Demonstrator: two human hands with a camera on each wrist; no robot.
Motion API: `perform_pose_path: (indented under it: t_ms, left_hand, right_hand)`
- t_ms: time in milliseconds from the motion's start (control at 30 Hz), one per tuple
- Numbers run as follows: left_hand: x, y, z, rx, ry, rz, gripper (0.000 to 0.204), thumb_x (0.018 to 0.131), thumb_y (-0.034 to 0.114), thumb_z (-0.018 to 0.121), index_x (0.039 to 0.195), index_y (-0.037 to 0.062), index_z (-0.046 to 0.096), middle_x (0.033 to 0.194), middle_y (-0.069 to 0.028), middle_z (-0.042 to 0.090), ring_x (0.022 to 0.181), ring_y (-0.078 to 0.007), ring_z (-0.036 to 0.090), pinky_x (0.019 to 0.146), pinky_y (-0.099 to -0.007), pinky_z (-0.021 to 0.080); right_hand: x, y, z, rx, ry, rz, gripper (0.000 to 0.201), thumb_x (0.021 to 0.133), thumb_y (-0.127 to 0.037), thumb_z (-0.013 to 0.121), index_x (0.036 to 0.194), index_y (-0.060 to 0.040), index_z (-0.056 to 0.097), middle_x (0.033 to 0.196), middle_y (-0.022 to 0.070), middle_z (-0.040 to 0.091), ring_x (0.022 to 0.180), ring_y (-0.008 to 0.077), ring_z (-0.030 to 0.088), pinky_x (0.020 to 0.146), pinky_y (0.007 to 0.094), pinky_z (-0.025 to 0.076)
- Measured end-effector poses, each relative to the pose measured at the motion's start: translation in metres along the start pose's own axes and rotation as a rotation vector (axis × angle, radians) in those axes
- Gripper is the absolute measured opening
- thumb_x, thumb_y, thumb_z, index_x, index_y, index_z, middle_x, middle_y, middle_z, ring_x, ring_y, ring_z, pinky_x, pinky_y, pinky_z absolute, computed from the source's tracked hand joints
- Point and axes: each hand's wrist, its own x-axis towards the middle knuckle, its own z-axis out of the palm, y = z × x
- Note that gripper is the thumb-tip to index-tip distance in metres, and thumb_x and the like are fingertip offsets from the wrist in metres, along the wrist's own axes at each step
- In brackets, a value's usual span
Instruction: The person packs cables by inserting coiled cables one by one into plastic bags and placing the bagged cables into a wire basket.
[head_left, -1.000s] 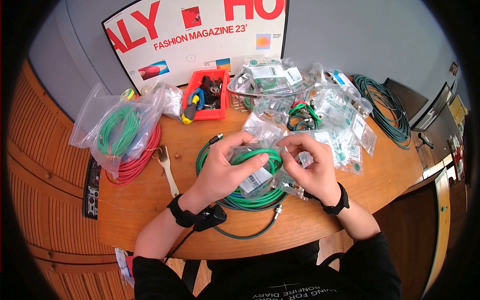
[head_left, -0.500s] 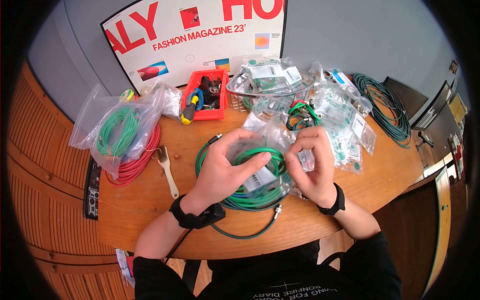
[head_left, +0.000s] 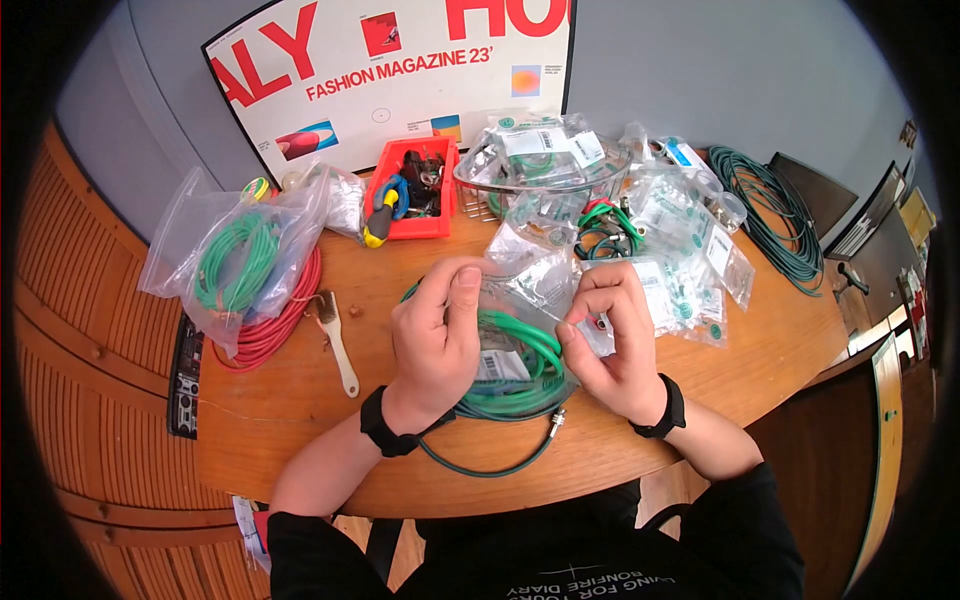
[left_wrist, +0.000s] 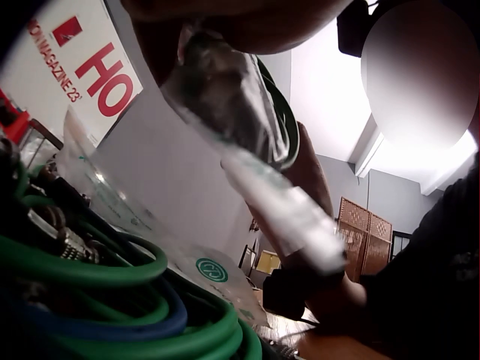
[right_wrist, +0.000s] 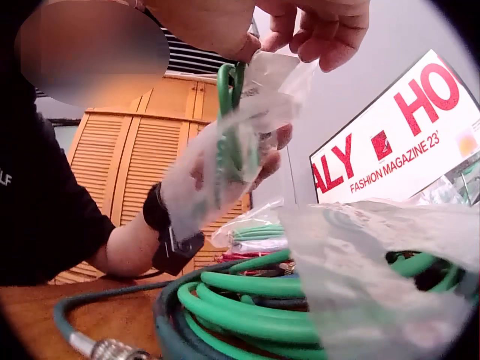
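Both hands hold a clear plastic bag point(head_left: 535, 290) above a coil pile. A looped green cable point(head_left: 525, 333) shows at the bag, beside a white barcode label point(head_left: 503, 366). My left hand point(head_left: 437, 340) grips the bag's left side, thumb pointing up, its other fingers largely hidden behind. Across from it, my right hand point(head_left: 615, 340) pinches the bag's edge between thumb and forefinger, close by the green loop. In the right wrist view, the green loop point(right_wrist: 226, 97) appears through cloudy plastic. Beneath lie coiled green cables point(right_wrist: 247, 315) and a dark green cable with a metal connector point(head_left: 557, 420).
Behind the hands stand a red bin point(head_left: 445, 215) of tools and a wire basket point(head_left: 490, 207) heaped with bagged parts. More clear packets point(head_left: 670, 260) spread to the right. At left are a bagged green coil point(head_left: 240, 265), a red coil point(head_left: 290, 320) and a brush point(head_left: 338, 345).
My left hand has turned, its thumb lifting off the green loop to point upward. The bag is spread wider at the top. My right hand keeps its pinch, shifting slightly left.
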Motion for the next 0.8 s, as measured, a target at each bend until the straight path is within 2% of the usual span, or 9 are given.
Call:
perform_pose_path:
  t_ms: [33,167,233,300,367,500,600,733,800]
  left_hand:
    - [-0.002,-0.001,0.0,-0.012,-0.017,-0.126,0.033,0.104,0.024,0.039,0.102,-0.0015,0.06,0.087,-0.0071,0.068,0.076,-0.0074,0.061,0.064,-0.0216,0.048]
    - [0.0,0.003,0.005,-0.126,-0.073,-0.103,0.031,0.104,0.024,0.038,0.103,-0.0005,0.056,0.088,-0.0091,0.067,0.073,-0.0064,0.061,0.061,-0.0212,0.048]
    - [-0.002,0.014,0.006,-0.24,-0.175,-0.257,0.021,0.098,0.02,0.053,0.104,0.0003,0.052,0.071,-0.0096,0.064,0.065,-0.0137,0.063,0.06,-0.0256,0.047]
    - [-0.005,0.004,0.01,-0.183,-0.231,-0.192,0.029,0.094,0.024,0.06,0.108,0.0005,0.05,0.074,-0.0084,0.062,0.071,-0.0156,0.064,0.063,-0.0275,0.048]
    - [-0.003,0.004,0.015,-0.071,-0.184,0.108,0.032,0.089,0.024,0.066,0.106,0.0008,0.051,0.08,-0.0089,0.062,0.077,-0.017,0.064,0.067,-0.0288,0.049]
    - [0.001,0.005,0.01,-0.06,-0.155,0.09,0.034,0.083,0.021,0.073,0.103,0.0012,0.053,0.083,-0.0095,0.063,0.079,-0.0181,0.063,0.07,-0.0294,0.049]
    - [0.006,-0.008,0.009,-0.038,-0.029,-0.014,0.036,0.075,0.014,0.081,0.097,0.0011,0.055,0.082,-0.0096,0.064,0.077,-0.0176,0.063,0.068,-0.029,0.049]
    - [0.006,-0.006,0.006,0.069,-0.007,0.042,0.034,0.076,0.012,0.08,0.097,0.0013,0.055,0.081,-0.009,0.064,0.077,-0.0142,0.063,0.068,-0.0275,0.049]
    - [0.004,-0.011,0.01,-0.207,0.002,-0.014,0.028,0.082,0.008,0.075,0.1,0.0018,0.054,0.084,-0.0061,0.063,0.079,-0.0101,0.061,0.068,-0.0245,0.048]
  right_hand:
    - [0.0,0.0,0.001,0.0,-0.001,0.001,0.019,0.078,0.001,0.066,0.091,-0.0038,0.054,0.094,0.0117,0.05,0.08,0.0214,0.054,0.069,0.0279,0.044]
    - [-0.002,0.001,0.009,0.07,0.084,0.073,0.02,0.077,0.004,0.066,0.091,-0.0022,0.052,0.09,0.0099,0.05,0.073,0.0175,0.055,0.064,0.0268,0.046]
    - [-0.004,0.0,0.012,0.106,0.119,0.12,0.021,0.077,0.005,0.066,0.09,-0.0017,0.051,0.089,0.0093,0.05,0.069,0.016,0.054,0.062,0.0263,0.046]
    - [-0.004,-0.002,0.014,0.102,0.142,0.144,0.021,0.077,0.007,0.066,0.09,-0.001,0.051,0.087,0.0086,0.05,0.065,0.0136,0.053,0.06,0.0254,0.046]
    - [-0.004,-0.004,0.015,0.118,0.155,0.159,0.021,0.076,0.007,0.066,0.09,-0.0011,0.051,0.086,0.0084,0.05,0.065,0.014,0.053,0.06,0.0257,0.046]
    - [-0.004,-0.003,0.01,0.005,0.108,0.079,0.022,0.076,0.007,0.067,0.089,-0.0018,0.052,0.084,0.0086,0.052,0.066,0.0167,0.055,0.059,0.0267,0.045]
    - [-0.001,-0.004,0.01,-0.005,0.066,0.015,0.018,0.077,0.005,0.066,0.088,-0.0028,0.055,0.083,0.0079,0.055,0.07,0.0169,0.053,0.06,0.0261,0.041]
    - [0.001,-0.001,0.007,-0.024,0.023,-0.011,0.018,0.076,0.005,0.067,0.088,-0.0032,0.056,0.082,0.0085,0.056,0.07,0.0194,0.053,0.061,0.028,0.041]
    - [0.005,-0.003,0.0,-0.112,-0.053,-0.098,0.018,0.079,0.002,0.068,0.09,-0.0035,0.055,0.084,0.0098,0.056,0.074,0.021,0.057,0.07,0.0297,0.044]
